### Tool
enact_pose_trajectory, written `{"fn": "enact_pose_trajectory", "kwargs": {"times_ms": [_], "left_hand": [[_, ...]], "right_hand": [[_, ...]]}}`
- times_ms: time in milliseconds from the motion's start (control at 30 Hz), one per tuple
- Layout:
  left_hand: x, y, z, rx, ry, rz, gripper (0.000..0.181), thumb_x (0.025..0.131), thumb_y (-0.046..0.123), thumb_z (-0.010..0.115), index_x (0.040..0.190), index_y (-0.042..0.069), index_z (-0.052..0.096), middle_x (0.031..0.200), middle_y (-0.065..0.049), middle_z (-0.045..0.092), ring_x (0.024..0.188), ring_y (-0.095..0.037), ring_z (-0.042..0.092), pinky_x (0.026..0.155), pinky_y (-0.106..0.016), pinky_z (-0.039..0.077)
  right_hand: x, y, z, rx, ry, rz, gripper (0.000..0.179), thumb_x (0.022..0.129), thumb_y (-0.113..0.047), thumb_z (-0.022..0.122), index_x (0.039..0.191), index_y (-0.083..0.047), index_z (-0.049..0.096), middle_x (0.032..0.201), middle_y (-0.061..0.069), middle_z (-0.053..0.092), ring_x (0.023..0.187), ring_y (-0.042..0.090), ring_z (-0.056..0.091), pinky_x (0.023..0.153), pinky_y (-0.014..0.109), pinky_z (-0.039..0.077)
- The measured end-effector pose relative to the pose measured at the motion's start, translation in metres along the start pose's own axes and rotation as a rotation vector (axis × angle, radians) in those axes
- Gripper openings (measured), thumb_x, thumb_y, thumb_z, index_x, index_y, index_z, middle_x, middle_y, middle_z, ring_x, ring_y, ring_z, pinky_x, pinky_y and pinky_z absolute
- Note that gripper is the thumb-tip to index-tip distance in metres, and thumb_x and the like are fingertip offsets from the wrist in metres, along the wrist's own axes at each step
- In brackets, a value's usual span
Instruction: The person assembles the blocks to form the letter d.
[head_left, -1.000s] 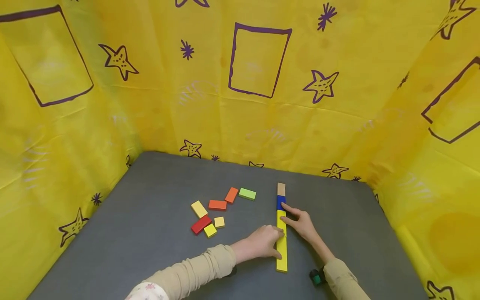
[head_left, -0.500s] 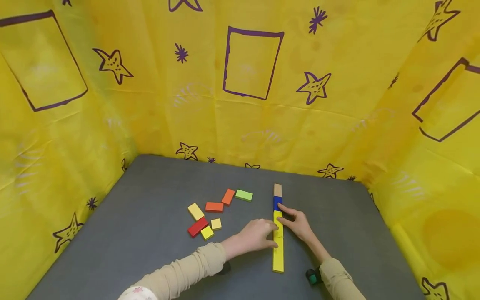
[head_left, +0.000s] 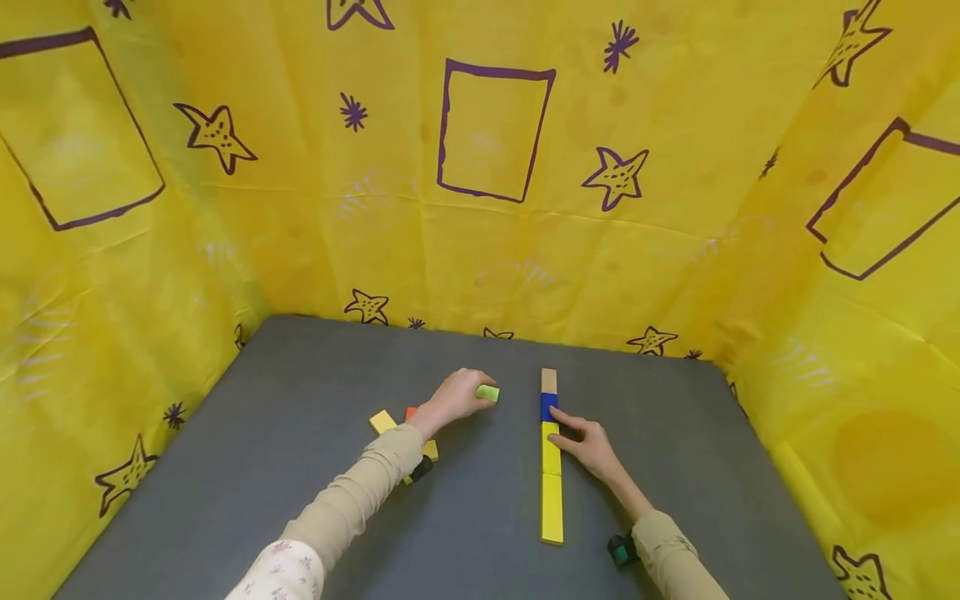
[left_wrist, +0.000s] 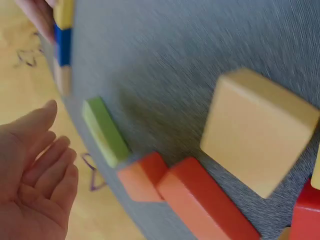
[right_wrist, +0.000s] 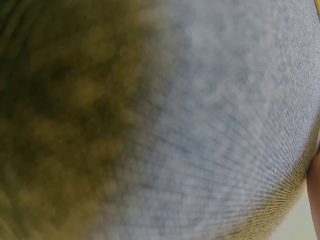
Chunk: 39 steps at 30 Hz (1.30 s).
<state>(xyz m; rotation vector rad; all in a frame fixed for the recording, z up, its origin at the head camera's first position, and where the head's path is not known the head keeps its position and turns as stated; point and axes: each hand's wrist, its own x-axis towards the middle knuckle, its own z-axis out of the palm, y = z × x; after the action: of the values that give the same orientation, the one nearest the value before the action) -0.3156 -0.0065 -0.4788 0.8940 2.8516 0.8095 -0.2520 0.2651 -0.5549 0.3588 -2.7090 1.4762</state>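
My left hand is over the light green block, fingers beyond it and thumb on its near side, hiding part of it. In the left wrist view the fingers are spread loosely and a gap shows between them and the block. My right hand stays at the right side of a straight row of blocks. Its index finger touches the blue block and its thumb touches the upper yellow block. A second yellow block ends the row nearest me, and a tan block ends it farthest away.
Left of the row lie loose blocks, partly hidden by my left arm: two orange blocks, a cream block, a red block and others. Yellow cloth walls stand around the dark grey mat.
My left hand has left the yellow blocks and moved left and away from me to the green block. The right hand keeps its place at the row.
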Motion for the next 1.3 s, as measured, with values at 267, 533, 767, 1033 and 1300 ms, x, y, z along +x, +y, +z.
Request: {"fn": "enact_pose_trajectory", "kwargs": {"times_ms": [267, 533, 767, 1033, 1300], "left_hand": [[0.01, -0.022, 0.006, 0.054, 0.028, -0.006, 0.034, 0.078, 0.011, 0.076, 0.11, 0.001, 0.069, 0.11, -0.013, 0.069, 0.103, -0.029, 0.063, 0.087, -0.041, 0.049], [0.011, -0.033, 0.015, 0.117, 0.034, -0.051, 0.034, 0.077, 0.008, 0.077, 0.109, 0.002, 0.07, 0.109, -0.012, 0.07, 0.099, -0.03, 0.063, 0.084, -0.04, 0.049], [0.015, -0.035, 0.018, 0.108, 0.058, -0.026, 0.029, 0.076, 0.005, 0.077, 0.104, 0.003, 0.072, 0.105, -0.012, 0.071, 0.097, -0.03, 0.063, 0.084, -0.04, 0.049], [0.016, -0.036, 0.017, 0.097, 0.07, -0.035, 0.026, 0.075, 0.004, 0.077, 0.101, 0.003, 0.073, 0.101, -0.011, 0.071, 0.093, -0.029, 0.064, 0.081, -0.04, 0.049], [0.016, -0.03, 0.022, 0.102, 0.06, -0.046, 0.025, 0.075, 0.006, 0.077, 0.099, 0.004, 0.074, 0.099, -0.009, 0.072, 0.091, -0.026, 0.064, 0.08, -0.039, 0.05]], "right_hand": [[0.0, -0.002, 0.002, 0.013, -0.002, 0.028, 0.052, 0.084, -0.019, 0.071, 0.133, -0.012, 0.055, 0.136, 0.013, 0.053, 0.128, 0.035, 0.049, 0.106, 0.054, 0.033], [-0.009, -0.037, -0.005, 0.026, -0.039, 0.041, 0.05, 0.086, -0.01, 0.067, 0.133, 0.0, 0.052, 0.137, 0.02, 0.05, 0.128, 0.04, 0.046, 0.105, 0.057, 0.032], [-0.009, -0.036, -0.008, 0.033, -0.033, 0.015, 0.049, 0.086, -0.008, 0.067, 0.132, 0.001, 0.052, 0.136, 0.02, 0.051, 0.127, 0.04, 0.047, 0.104, 0.056, 0.033], [-0.007, -0.035, -0.006, 0.016, -0.021, -0.001, 0.049, 0.086, -0.009, 0.067, 0.132, 0.001, 0.053, 0.135, 0.021, 0.051, 0.126, 0.041, 0.048, 0.103, 0.058, 0.034], [0.0, 0.0, 0.0, 0.019, -0.015, 0.009, 0.051, 0.085, -0.02, 0.07, 0.133, -0.012, 0.055, 0.137, 0.009, 0.053, 0.129, 0.033, 0.048, 0.106, 0.054, 0.034]]}}
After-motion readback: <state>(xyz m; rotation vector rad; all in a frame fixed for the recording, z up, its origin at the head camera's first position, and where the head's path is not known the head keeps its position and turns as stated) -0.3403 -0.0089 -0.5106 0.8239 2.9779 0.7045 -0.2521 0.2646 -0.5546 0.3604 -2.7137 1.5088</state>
